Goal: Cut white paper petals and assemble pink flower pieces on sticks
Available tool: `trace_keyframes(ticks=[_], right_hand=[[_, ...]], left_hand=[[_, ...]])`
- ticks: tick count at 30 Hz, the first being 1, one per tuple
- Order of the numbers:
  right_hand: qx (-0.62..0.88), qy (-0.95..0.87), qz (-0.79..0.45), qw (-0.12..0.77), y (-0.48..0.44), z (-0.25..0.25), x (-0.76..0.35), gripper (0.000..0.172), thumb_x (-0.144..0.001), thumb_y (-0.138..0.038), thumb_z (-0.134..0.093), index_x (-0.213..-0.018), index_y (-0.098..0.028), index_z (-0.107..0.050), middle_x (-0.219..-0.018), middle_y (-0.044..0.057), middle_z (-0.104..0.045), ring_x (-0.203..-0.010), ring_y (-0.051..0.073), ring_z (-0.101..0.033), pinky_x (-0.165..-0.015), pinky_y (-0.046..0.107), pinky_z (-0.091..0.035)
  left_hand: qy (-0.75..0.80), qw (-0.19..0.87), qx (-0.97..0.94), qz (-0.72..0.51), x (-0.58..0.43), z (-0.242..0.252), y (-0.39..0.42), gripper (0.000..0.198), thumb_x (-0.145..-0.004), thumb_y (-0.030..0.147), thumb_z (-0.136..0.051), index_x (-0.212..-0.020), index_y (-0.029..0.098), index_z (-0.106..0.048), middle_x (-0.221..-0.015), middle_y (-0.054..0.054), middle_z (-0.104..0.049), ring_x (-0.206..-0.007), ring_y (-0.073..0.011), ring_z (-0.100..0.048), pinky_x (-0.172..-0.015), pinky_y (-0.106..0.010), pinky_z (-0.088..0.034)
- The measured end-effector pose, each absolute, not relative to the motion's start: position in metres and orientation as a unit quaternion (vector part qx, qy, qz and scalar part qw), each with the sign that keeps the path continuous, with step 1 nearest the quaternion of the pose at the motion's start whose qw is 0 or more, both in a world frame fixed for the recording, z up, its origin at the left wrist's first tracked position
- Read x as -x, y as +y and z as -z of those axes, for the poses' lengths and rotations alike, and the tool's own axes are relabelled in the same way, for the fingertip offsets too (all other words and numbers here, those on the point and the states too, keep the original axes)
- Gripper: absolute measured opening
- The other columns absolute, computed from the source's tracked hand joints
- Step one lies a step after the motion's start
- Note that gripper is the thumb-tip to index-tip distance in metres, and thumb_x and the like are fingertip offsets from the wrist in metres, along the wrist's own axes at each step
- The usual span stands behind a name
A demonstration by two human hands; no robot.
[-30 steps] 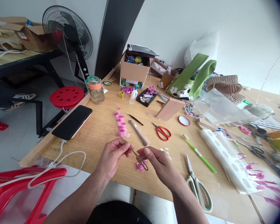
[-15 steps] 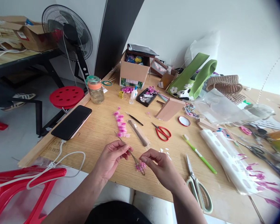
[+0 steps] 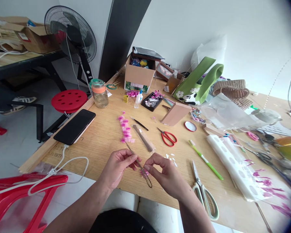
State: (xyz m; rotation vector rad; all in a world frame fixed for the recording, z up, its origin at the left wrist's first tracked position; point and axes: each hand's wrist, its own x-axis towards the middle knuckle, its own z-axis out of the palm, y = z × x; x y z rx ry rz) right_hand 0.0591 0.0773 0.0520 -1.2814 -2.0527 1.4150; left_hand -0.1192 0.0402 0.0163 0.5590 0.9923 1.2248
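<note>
Near the table's front edge, my left hand [image 3: 122,166] pinches a thin twisted wire [image 3: 133,153] that ends in a loop at its lower right. My right hand [image 3: 162,170] is closed, thumb and forefinger pressed together beside a small pink piece [image 3: 144,172] near the loop; what lies between these fingertips is too small to make out. Beyond my hands lies a fluffy pink strip [image 3: 125,129]. To its right are a narrow brown packet [image 3: 144,138] and black tweezers [image 3: 140,124]. Small white pieces [image 3: 171,158] are scattered beyond my right hand.
Red-handled scissors [image 3: 168,137], a green toothbrush [image 3: 206,160] and large pale-handled scissors [image 3: 205,191] lie to the right. A phone [image 3: 75,127] with a white cable and a jar [image 3: 100,94] stand left. A cardboard box [image 3: 139,76] and green bag [image 3: 194,82] are behind.
The wire has shifted slightly down and to the right with my left hand. Its loop now extends farther past the pink piece. My right hand has barely moved.
</note>
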Motion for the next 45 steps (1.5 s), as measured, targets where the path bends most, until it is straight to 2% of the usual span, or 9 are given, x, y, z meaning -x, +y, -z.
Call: trace_keyframes(ticks=[4,10,14,19,24,38,45], right_hand=[[0.453,-0.745,-0.463,0.160,0.075,-0.053,-0.063,0.016,-0.086,-0.025,-0.059,-0.072,-0.020,-0.066,-0.083,0.002,-0.062,-0.079,0.016,-0.058,-0.077,0.031,-0.042],[0.464,-0.725,-0.480,0.168,0.077,-0.060,-0.077,0.021,-0.087,-0.036,-0.058,-0.074,-0.021,-0.066,-0.077,0.001,-0.063,-0.076,0.016,-0.057,-0.074,0.031,-0.041],[0.489,-0.686,-0.496,0.209,0.077,-0.063,-0.089,0.027,-0.087,-0.044,-0.058,-0.074,-0.021,-0.064,-0.072,0.000,-0.060,-0.073,0.016,-0.054,-0.070,0.030,-0.039],[0.484,-0.613,-0.555,0.286,0.069,-0.056,-0.078,0.027,-0.085,-0.045,-0.062,-0.075,-0.020,-0.064,-0.069,-0.001,-0.058,-0.069,0.014,-0.050,-0.065,0.027,-0.039],[0.469,-0.573,-0.603,0.297,0.060,-0.044,-0.058,0.028,-0.084,-0.045,-0.063,-0.075,-0.018,-0.063,-0.070,0.000,-0.060,-0.069,0.014,-0.053,-0.067,0.027,-0.042],[0.507,-0.613,-0.530,0.292,0.058,-0.045,-0.055,0.029,-0.086,-0.044,-0.061,-0.076,-0.017,-0.063,-0.070,0.001,-0.063,-0.071,0.015,-0.056,-0.067,0.027,-0.042],[0.518,-0.635,-0.493,0.292,0.060,-0.050,-0.052,0.027,-0.087,-0.042,-0.060,-0.075,-0.018,-0.063,-0.068,0.001,-0.062,-0.069,0.016,-0.056,-0.067,0.029,-0.042]], left_hand=[[0.454,0.660,-0.256,-0.542,0.119,-0.015,0.040,0.022,-0.072,0.033,-0.078,-0.069,0.012,-0.071,-0.072,-0.006,-0.072,-0.063,-0.0119,-0.059,-0.058,-0.023,-0.045],[0.459,0.663,-0.226,-0.546,0.124,-0.014,0.039,0.021,-0.070,0.032,-0.080,-0.068,0.013,-0.072,-0.072,-0.006,-0.072,-0.063,-0.0112,-0.060,-0.059,-0.022,-0.044],[0.462,0.664,-0.195,-0.555,0.127,-0.015,0.039,0.022,-0.067,0.032,-0.082,-0.067,0.013,-0.071,-0.071,-0.006,-0.072,-0.063,-0.0117,-0.060,-0.060,-0.023,-0.044],[0.447,0.678,-0.204,-0.547,0.121,-0.019,0.037,0.023,-0.068,0.032,-0.081,-0.067,0.012,-0.070,-0.071,-0.007,-0.072,-0.063,-0.0120,-0.060,-0.059,-0.024,-0.043],[0.421,0.694,-0.217,-0.543,0.115,-0.020,0.037,0.022,-0.069,0.032,-0.080,-0.068,0.012,-0.071,-0.069,-0.007,-0.071,-0.060,-0.0118,-0.059,-0.059,-0.025,-0.044],[0.412,0.707,-0.202,-0.538,0.115,-0.023,0.039,0.020,-0.070,0.029,-0.080,-0.070,0.012,-0.071,-0.073,-0.008,-0.073,-0.064,-0.0121,-0.060,-0.058,-0.023,-0.040],[0.405,0.706,-0.188,-0.550,0.113,-0.026,0.045,0.017,-0.067,0.026,-0.082,-0.071,0.013,-0.073,-0.068,-0.006,-0.072,-0.061,-0.0108,-0.057,-0.059,-0.023,-0.041]])
